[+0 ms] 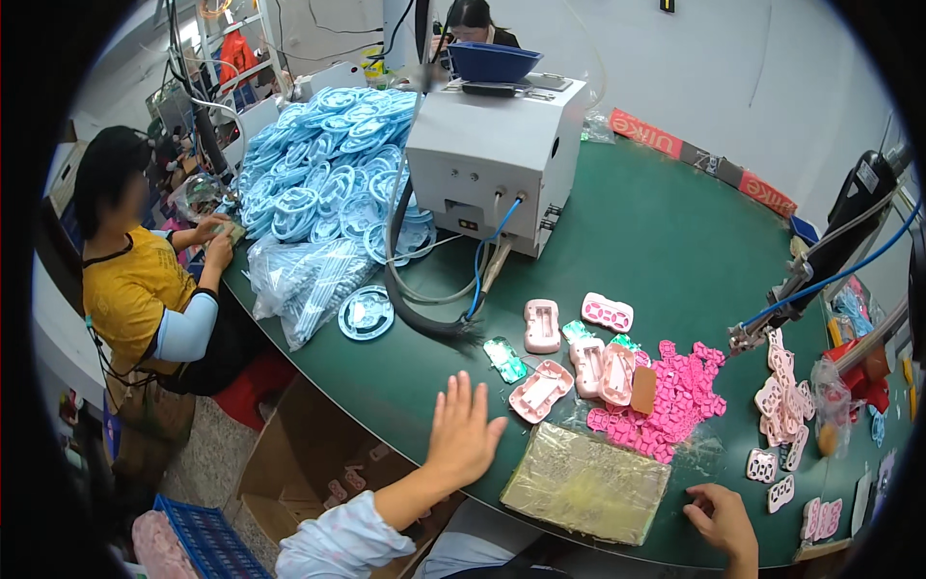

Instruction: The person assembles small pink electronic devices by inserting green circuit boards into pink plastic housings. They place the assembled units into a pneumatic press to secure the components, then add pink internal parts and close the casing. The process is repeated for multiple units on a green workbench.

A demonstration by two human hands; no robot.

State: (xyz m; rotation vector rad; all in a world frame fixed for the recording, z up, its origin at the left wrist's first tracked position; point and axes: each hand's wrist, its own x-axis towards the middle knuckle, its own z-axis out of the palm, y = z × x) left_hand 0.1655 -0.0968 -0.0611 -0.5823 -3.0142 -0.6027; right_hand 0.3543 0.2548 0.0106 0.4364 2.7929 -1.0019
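My left hand (461, 434) lies on the green table, fingers spread and nothing in it. Just beyond it are a green circuit board (504, 359) and an open pale-pink plastic shell (540, 391). My right hand (721, 521) rests near the table's front edge, loosely curled, with a gap between thumb and fingers and nothing visible in it. Between my hands sits a flat block wrapped in shiny, yellowish tape (586, 482). Behind the block are more pink shells (588, 365), a small brown piece (643, 390) and a heap of bright-pink rubbery keypads (666, 400).
A grey machine (497, 154) with cables stands mid-table. Left of it rise piled light-blue plastic rings (328, 164) and a bag of parts (313, 280). A tool on an arm (772, 309) hangs at right above pink parts (783, 396). A co-worker in yellow (145, 289) sits at left.
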